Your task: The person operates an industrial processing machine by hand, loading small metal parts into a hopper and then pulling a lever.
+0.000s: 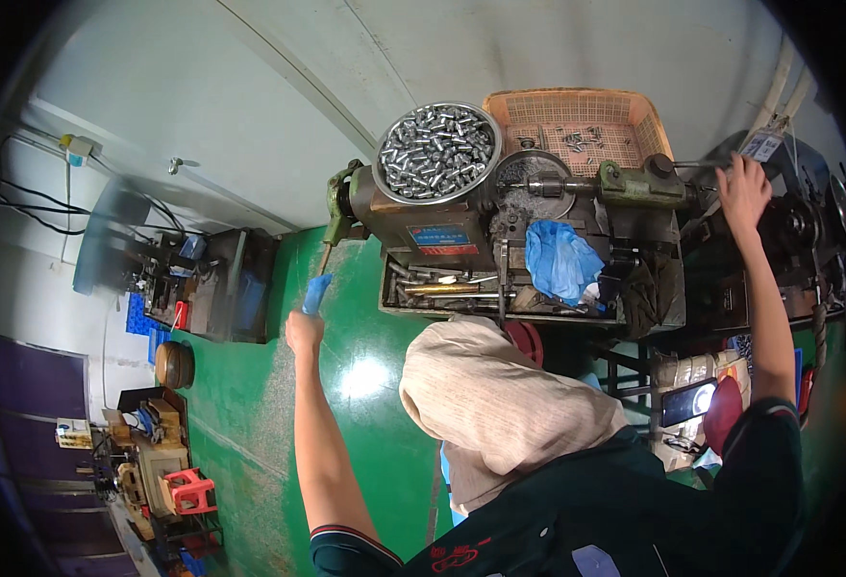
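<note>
My left hand (305, 330) is closed round the blue-wrapped end of a long lever (319, 288) that hangs from the left end of a small bench lathe (433, 226). My right hand (745, 192) reaches far to the right, its fingers curled at the end of a thin metal lever (696, 163) on the green tailstock (644, 185). From the tailstock a drill chuck (546, 186) points left toward the headstock. A round metal bowl (377, 173) heaped with small shiny metal parts (437, 149) stands on top of the headstock.
Behind the lathe sits an orange plastic basket (625, 111) holding some small parts. A crumpled blue plastic bag (562, 260) and tools lie in the lathe's front tray (433, 300). Beige cloth (500, 394) covers my lap. A phone (687, 402) lies low at right; a red stool (190, 492) stands far left.
</note>
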The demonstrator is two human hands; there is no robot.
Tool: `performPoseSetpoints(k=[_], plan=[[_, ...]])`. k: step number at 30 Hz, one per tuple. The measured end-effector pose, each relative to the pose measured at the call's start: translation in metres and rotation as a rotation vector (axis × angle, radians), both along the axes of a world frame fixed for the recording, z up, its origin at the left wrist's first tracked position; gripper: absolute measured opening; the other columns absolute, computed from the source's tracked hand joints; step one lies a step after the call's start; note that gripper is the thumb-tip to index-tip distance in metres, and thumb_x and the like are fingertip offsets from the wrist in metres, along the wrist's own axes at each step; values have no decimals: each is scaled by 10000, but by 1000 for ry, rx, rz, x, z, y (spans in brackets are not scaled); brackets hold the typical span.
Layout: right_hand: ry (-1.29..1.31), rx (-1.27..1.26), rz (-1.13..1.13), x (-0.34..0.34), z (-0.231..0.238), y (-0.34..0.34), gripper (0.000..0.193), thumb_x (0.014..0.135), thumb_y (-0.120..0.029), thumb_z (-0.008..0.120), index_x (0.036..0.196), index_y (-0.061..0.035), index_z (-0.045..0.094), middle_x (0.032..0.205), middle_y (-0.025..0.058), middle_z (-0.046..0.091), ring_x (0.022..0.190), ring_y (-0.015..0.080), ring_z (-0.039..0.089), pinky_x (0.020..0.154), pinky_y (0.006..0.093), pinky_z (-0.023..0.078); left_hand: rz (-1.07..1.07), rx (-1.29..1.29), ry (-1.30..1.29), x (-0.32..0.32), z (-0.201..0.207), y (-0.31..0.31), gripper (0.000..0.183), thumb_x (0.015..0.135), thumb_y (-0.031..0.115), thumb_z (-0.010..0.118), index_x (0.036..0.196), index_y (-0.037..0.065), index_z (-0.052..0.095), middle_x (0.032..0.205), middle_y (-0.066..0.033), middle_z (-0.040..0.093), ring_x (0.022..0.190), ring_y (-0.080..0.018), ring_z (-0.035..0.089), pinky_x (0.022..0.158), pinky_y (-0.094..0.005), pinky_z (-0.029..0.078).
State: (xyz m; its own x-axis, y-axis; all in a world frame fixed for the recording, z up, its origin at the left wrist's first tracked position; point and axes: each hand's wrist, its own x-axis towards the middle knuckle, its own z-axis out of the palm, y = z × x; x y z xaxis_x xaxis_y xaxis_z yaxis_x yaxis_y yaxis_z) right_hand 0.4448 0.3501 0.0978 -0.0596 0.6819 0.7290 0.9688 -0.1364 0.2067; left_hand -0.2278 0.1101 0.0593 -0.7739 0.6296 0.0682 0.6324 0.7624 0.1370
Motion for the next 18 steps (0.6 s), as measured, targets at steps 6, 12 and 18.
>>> performPoseSetpoints(k=[6,12,18], plan=[[345,-180,552,-162,11,47,288,683,-221,573,940,-93,559,872,91,570,916,255,510,758,402,397,24,17,42,-10,-6,-8,209,700,215,595,808,41,636,781,-206,604,767,-356,587,666,-419,469],[417,-817,698,-280,3,33,309,643,-237,579,902,-70,570,912,160,573,964,290,506,848,395,365,34,8,-32,-1,4,-2,212,701,170,558,822,10,628,835,-216,603,818,-364,582,707,-420,465],[628,-1032,812,-297,-28,44,386,610,-263,599,890,2,581,894,208,593,886,341,553,781,398,432,60,17,-24,4,0,-6,258,712,224,587,805,-14,624,830,-230,599,816,-374,581,704,-425,468]])
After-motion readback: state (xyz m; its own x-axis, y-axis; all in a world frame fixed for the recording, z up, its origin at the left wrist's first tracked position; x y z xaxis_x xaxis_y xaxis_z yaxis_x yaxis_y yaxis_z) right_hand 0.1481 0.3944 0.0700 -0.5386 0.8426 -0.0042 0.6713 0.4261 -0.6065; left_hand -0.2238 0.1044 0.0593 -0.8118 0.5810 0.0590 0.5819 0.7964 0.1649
